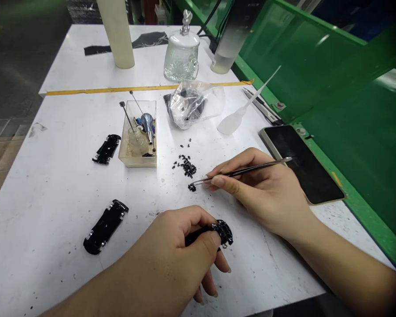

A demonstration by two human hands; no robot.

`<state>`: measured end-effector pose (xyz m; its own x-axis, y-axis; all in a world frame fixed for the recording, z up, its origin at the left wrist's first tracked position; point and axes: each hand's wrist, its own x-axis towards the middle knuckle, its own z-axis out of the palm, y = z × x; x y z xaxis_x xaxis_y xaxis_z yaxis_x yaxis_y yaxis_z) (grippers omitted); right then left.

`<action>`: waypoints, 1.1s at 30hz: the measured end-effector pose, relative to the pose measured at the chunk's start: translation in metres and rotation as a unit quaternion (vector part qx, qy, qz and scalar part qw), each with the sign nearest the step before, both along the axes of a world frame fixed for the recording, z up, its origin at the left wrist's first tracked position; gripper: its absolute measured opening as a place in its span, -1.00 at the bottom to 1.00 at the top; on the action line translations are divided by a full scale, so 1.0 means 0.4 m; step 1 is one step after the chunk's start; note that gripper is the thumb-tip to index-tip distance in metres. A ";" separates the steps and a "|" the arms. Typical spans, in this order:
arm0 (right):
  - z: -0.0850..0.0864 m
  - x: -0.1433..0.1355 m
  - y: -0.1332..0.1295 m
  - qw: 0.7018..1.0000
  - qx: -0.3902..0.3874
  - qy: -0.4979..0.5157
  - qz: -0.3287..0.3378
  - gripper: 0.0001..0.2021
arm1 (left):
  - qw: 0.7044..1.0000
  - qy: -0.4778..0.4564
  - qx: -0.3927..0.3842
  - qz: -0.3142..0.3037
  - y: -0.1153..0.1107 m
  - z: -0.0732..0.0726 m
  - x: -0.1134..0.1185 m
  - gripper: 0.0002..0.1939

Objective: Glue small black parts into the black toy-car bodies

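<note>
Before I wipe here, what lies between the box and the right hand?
In the head view, small black parts lie scattered on the table between the box and right hand; the tips of its tweezers are at one clump.

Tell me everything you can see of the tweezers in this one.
The tweezers are long and slim, dark along the shaft, with shiny, metal-looking tips and a silvery, rounded back end. The right hand holds them between thumb and fingers, tilted so the tips point down and left. The tips are at a small clump of black pieces on the table; whether they grip one is too small to tell. The back end overlaps the phone in view.
</note>
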<state>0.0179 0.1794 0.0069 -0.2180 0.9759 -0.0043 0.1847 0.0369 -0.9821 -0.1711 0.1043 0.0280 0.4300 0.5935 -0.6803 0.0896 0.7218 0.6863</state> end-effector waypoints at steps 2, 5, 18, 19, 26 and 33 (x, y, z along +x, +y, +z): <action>-0.003 0.001 0.000 1.000 0.017 -0.006 0.000 -0.74 | 1.000 -0.008 -0.002 0.009 0.003 0.003 0.001 -0.77; -0.007 0.005 -0.001 1.000 0.028 0.013 0.005 -0.76 | 0.999 -0.025 -0.006 0.026 0.009 0.009 0.004 -0.79; 0.017 0.003 -0.013 0.988 -0.042 0.146 0.005 -0.78 | 0.953 -0.108 0.005 0.282 0.032 0.008 -0.010 -0.82; 0.017 0.000 -0.017 0.987 -0.040 0.154 0.013 -0.79 | 0.948 -0.127 -0.001 0.293 0.035 0.009 -0.011 -0.84; 0.021 -0.016 -0.027 0.982 -0.049 0.179 0.021 -0.73 | 0.939 -0.162 -0.013 0.302 0.041 0.010 -0.009 -0.82; 0.028 -0.024 -0.031 0.977 -0.055 0.205 0.033 -0.75 | 0.948 -0.133 0.013 0.288 0.040 0.016 -0.002 -0.91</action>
<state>0.0084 0.1669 0.0181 -0.2850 0.9585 -0.0072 -0.2233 -0.0736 -0.9720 -0.1721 0.1202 0.0346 0.1845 0.7976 -0.5743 -0.4931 0.5806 0.6479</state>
